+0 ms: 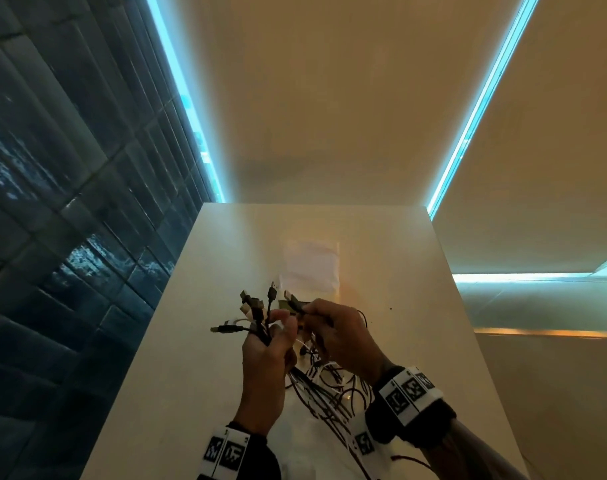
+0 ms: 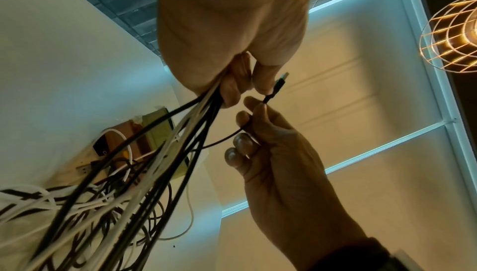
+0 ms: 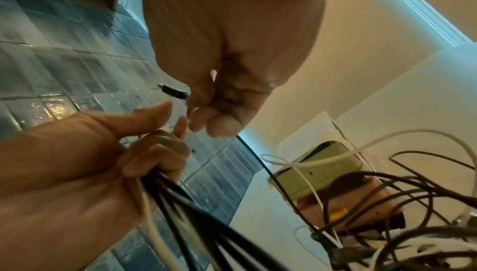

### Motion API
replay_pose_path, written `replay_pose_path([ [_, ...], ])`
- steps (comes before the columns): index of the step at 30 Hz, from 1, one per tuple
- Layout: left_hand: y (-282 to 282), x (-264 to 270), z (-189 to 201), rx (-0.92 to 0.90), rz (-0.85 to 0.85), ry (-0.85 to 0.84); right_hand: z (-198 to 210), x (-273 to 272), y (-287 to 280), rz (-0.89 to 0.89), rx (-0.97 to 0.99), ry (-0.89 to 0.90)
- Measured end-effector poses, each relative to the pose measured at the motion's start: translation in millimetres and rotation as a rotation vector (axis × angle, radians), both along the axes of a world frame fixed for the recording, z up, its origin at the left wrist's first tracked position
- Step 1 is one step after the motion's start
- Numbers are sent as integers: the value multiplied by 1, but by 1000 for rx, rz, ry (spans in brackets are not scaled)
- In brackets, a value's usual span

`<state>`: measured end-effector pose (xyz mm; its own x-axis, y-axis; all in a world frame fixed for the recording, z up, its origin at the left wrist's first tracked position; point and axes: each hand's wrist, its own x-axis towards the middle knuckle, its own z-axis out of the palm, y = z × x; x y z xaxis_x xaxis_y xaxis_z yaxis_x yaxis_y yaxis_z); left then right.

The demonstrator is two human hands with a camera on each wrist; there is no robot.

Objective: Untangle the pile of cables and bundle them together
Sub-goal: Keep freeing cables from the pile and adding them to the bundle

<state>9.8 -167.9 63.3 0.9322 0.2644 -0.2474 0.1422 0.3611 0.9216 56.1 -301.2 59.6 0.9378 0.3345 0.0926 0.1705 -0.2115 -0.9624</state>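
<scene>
Several black and white cables (image 2: 165, 153) run up from a loose tangle on the white counter (image 1: 177, 358) into my left hand (image 1: 265, 358), whose fingers are curled tight around them as one gathered bunch. From the head view I see their plug ends (image 1: 251, 306) fanning out above that fist, mostly dark USB-style connectors with one or two pale ones among them. Below the fist the strands hang close together, then spread into loops of thin dark wire and thicker white cord lying on the counter in front of me.

My right hand (image 1: 333, 336) is just beside the left, nearly touching it. Its thumb and forefinger pinch a single thin black cable (image 2: 222, 140) just behind its connector (image 2: 280, 82), while the other fingers are loosely curled. The connector is black with a metal tip and sticks up past the fingertips; its cord trails down toward the bunch in my left hand.

Beyond the tangle, on the counter, sits a yellow-green box (image 3: 317, 171) beside a brown object (image 3: 343, 214) with a small yellow part, possibly a device or package, though the wrist views are too distorted for me to say. Some cable loops drape over both. A dark tiled wall (image 1: 70, 220) runs along the left, and a wire-cage lamp (image 2: 451, 36) glows in the left wrist view.
</scene>
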Motion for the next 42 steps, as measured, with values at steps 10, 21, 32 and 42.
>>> replay_pose_path([
  [10, 0, -7, 4, 45, -32, -41, -10, -11, -13, 167, -44, 143],
  [21, 0, -7, -6, 127, -7, -6, -36, -13, -11, 232, -153, 42],
  [32, 2, -19, 12, -133, 4, -70, -91, 14, -46, 168, -450, -141],
  [42, 14, -30, 24, -239, -12, -70, -112, 31, -84, 26, -630, -65],
])
